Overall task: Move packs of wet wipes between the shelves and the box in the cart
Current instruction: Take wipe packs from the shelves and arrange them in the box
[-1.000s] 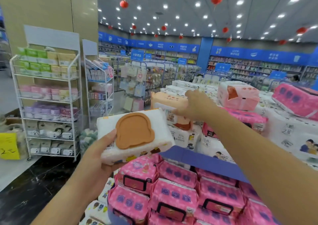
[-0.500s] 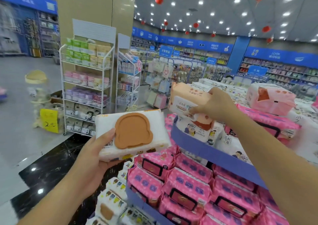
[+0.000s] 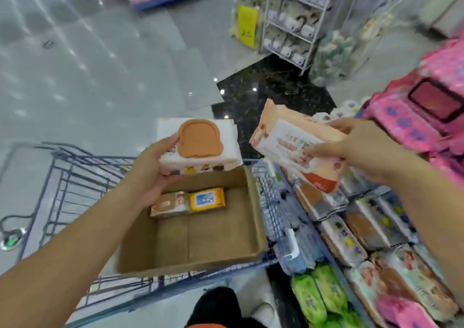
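Observation:
My left hand (image 3: 148,172) grips a white wipes pack with an orange lid (image 3: 198,144) over the far edge of the cardboard box (image 3: 253,217). The box sits in the blue wire cart (image 3: 67,177). Two small packs lie inside at the far end: a tan one (image 3: 172,203) and a yellow one (image 3: 207,199). My right hand (image 3: 351,147) holds a peach and white wipes pack (image 3: 288,139), tilted, just right of the box above the shelf edge.
Shelves of wipes packs (image 3: 371,239) run along the right, with green packs (image 3: 319,295) low and pink packs (image 3: 426,116) high. A white wire rack (image 3: 293,26) and yellow price sign (image 3: 247,26) stand ahead. Grey floor lies to the left.
My view has swung down from the shelf display to the cart. My right hand has lifted the peach pack off the shelf and brought it beside the box; my left still holds the white pack.

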Available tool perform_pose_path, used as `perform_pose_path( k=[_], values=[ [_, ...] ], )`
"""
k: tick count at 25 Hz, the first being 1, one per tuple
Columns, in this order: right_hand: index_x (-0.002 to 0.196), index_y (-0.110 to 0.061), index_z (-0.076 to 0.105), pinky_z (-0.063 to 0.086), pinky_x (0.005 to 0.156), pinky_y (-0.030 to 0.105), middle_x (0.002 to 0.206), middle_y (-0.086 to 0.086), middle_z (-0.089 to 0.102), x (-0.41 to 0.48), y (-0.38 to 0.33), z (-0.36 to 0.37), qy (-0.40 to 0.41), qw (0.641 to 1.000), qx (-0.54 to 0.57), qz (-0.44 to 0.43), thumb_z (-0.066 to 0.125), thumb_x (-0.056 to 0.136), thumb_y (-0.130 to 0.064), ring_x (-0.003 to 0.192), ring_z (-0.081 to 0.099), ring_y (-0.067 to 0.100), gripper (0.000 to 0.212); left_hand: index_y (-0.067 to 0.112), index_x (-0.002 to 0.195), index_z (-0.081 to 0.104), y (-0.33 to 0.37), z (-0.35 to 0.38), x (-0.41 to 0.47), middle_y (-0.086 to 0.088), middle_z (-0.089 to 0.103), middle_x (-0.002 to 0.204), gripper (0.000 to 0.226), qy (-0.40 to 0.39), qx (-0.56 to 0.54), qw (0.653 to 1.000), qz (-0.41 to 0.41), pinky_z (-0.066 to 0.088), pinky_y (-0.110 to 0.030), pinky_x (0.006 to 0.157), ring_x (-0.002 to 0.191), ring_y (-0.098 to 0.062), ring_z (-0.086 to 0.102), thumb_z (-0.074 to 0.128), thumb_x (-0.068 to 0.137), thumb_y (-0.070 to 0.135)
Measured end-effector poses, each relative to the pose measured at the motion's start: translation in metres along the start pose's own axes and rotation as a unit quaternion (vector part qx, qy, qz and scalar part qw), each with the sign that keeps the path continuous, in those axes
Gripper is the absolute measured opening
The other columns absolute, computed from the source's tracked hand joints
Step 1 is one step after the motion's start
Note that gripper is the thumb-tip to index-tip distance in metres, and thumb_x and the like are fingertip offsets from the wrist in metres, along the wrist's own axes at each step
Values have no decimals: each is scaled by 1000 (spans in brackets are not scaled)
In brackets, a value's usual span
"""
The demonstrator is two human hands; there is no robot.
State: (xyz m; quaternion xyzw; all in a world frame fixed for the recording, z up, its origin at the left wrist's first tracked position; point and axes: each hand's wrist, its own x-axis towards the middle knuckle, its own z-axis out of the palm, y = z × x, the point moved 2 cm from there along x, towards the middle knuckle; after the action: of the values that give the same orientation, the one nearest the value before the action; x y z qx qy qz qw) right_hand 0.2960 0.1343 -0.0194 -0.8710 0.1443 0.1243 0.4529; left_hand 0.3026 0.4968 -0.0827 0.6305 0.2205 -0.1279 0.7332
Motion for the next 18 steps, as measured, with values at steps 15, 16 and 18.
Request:
perform_pose_path(
  k=[15, 16, 18],
  values=[
    [105, -20, 64, 60, 63, 32, 91, -2, 72, 152, 176, 401, -243, 933, -166, 207, 95, 56, -38, 73, 72, 14, 61, 17, 118, 57, -293, -206, 162, -3, 73, 107, 56, 140, 124, 949, -252, 54, -27, 64, 90, -17, 72, 90, 73, 26],
    [106, -19, 65, 62, 67, 34, 91, -2, 73, 162, 187, 417, -255, 928, -170, 212, 96, 55, -38, 73, 73, 14, 63, 19, 119, 55, -304, -211, 175, -3, 72, 108, 56, 132, 127, 948, -259, 53, -26, 64, 91, -18, 72, 89, 74, 23],
    [108, -17, 64, 63, 74, 39, 92, -1, 74, 177, 203, 438, -280, 920, -170, 216, 98, 53, -36, 75, 74, 16, 67, 21, 121, 56, -324, -219, 195, -2, 73, 107, 56, 125, 119, 946, -275, 54, -27, 66, 92, -20, 73, 88, 75, 24]
  ],
)
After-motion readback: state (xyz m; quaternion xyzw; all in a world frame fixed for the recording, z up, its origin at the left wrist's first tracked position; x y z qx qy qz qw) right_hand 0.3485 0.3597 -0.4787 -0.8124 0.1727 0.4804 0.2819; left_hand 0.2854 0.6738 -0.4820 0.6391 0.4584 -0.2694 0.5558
